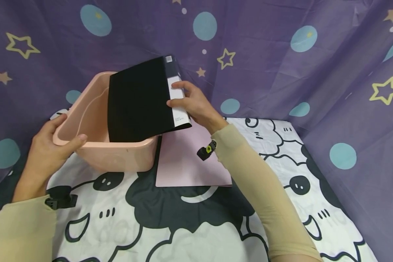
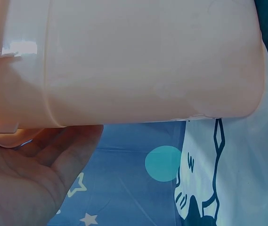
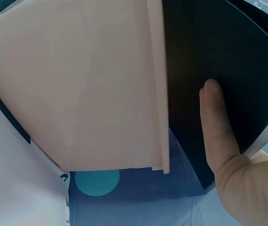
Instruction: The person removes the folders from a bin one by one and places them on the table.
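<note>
Black folder [image 1: 139, 103], just one, tilts into one pink bin [image 1: 121, 157].

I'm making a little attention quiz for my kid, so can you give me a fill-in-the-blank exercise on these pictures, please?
1. Of the bin and the folder, the left grip holds the ____.
2. The right grip holds the folder, whose broad cover is ____ in color.
3. In the head view, the pale sheet lies to the ____ of the bin.
4. The purple curtain shows yellow-outlined ____.

Missing words: bin; black; right; stars.
</note>
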The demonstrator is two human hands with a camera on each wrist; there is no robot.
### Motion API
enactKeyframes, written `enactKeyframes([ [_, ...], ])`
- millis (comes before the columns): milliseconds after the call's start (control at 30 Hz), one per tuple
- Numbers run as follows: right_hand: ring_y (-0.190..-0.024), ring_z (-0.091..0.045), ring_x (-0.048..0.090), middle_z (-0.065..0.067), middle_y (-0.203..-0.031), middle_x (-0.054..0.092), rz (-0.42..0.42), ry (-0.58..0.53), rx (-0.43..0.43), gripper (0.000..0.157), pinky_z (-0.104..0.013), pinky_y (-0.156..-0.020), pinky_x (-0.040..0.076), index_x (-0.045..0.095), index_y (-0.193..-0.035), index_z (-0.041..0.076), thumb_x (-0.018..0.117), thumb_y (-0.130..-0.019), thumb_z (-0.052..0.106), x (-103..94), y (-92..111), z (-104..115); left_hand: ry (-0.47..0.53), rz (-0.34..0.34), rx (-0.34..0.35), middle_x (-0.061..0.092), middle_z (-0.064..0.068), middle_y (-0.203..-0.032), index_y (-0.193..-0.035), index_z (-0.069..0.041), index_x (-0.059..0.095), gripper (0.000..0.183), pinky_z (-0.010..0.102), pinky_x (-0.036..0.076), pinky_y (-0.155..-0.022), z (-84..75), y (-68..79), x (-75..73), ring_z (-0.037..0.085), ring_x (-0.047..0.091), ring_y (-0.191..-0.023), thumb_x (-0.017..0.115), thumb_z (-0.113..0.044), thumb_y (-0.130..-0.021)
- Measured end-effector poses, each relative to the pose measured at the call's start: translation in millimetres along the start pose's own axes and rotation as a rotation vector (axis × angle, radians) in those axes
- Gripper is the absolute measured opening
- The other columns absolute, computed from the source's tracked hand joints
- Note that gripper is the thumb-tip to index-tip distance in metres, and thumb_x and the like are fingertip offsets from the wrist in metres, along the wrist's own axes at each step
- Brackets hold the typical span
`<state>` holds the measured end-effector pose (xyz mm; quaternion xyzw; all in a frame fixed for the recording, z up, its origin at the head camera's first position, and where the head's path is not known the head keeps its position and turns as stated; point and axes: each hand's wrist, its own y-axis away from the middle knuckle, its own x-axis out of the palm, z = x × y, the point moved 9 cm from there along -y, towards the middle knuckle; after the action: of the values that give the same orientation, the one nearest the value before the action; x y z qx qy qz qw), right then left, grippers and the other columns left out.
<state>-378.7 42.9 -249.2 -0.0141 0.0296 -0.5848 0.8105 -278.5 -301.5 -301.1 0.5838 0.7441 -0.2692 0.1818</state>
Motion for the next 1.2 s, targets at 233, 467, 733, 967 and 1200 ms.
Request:
enactKeyframes([
  [233,-0.069,-0.027,0.062,-0.019,-0.099,0.059,0.037,-0.052,-0.014,0.062,-0.035,-0.061,0.054,0.045,-0.131,0.009,0.070,-0.077,-0.009,-4.4,1,0,0.002,-0.008,-0.001,0.025,0.012,-0.155,-0.153,-0.032,0.018,0.087,0.068,0.030,-0.097,-0.2,0.3,-0.1,0.045,0.032,-0.127,0.072,-0.036,-0.084],
  [467,-0.075,-0.028,0.062,-0.020,-0.100,0.057,0.071,-0.065,0.025,0.071,-0.037,-0.065,0.055,0.040,-0.135,0.007,0.070,-0.074,-0.012,-2.5,0,-9,0.018,-0.004,-0.010,0.024,0.013,-0.155,-0.153,-0.030,0.018,0.088,0.067,0.026,-0.101,1.1,1.1,0.1,0.044,0.031,-0.128,0.072,-0.035,-0.084],
  [733,-0.075,-0.027,0.063,-0.020,-0.100,0.062,0.092,-0.121,0.027,0.069,-0.035,-0.066,0.054,0.042,-0.135,0.007,0.071,-0.075,-0.011,-3.5,2,-14,0.003,-0.009,-0.007,0.026,0.014,-0.154,-0.153,-0.030,0.018,0.087,0.067,0.029,-0.099,-0.7,-0.3,0.0,0.044,0.032,-0.126,0.072,-0.035,-0.084],
  [967,-0.074,-0.025,0.064,-0.017,-0.100,0.064,0.074,-0.169,0.017,0.061,-0.033,-0.066,0.054,0.046,-0.131,0.008,0.069,-0.077,-0.010,-5.6,6,-13,0.002,-0.009,-0.004,0.025,0.015,-0.154,-0.154,-0.028,0.018,0.088,0.068,0.028,-0.099,0.3,-1.2,0.5,0.046,0.031,-0.127,0.072,-0.035,-0.084],
  [1200,-0.078,-0.025,0.064,-0.016,-0.106,0.062,0.051,-0.227,-0.019,0.059,-0.034,-0.069,0.054,0.044,-0.131,0.007,0.065,-0.079,-0.012,-10.4,11,-10,0.010,-0.012,-0.002,0.024,0.013,-0.155,-0.153,-0.030,0.018,0.088,0.068,0.028,-0.099,0.5,-0.4,0.2,0.045,0.030,-0.130,0.072,-0.035,-0.084],
])
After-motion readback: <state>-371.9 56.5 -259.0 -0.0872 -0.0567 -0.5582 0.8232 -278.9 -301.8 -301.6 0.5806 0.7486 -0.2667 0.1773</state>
